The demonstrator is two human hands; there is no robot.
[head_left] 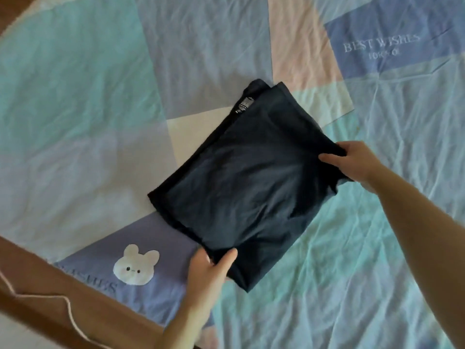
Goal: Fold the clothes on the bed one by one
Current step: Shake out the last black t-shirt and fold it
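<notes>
Dark navy garment [249,182] lies flat on the bed sheet [377,260], already folded to a rough rectangle, set diagonally. Its long axis runs from near the wooden bed frame [50,293] at the near-left edge toward the far middle of the bed. A small printed patch shows at its far end.

Risks, judged from this layout:
- Both grips sit on the near end only; the far end is unheld. If the near end is lifted and carried over, the loose layers at the far end may slide apart, since the stacked edges there already look slightly offset.
- Fabric looks thin and slippery. The left grip takes only the corner, so the lower layers could drop out and spoil the fold.
- The sheet underneath is wrinkled; dragging the garment instead of lifting it could bunch both.
- The near corner lies close to the bed frame, so a pull toward the body might take it over the edge.

Left hand [210,269]: at the garment's nearest corner, thumb on top, fingers tucked beneath, pinching the fabric. Right hand [352,162]: at the right-side corner, thumb on top, fingers curled round the edge, gripping it.

The garment spreads away from both hands toward the bed's middle. A rabbit print [134,267] on the sheet sits just left of the left hand.
</notes>
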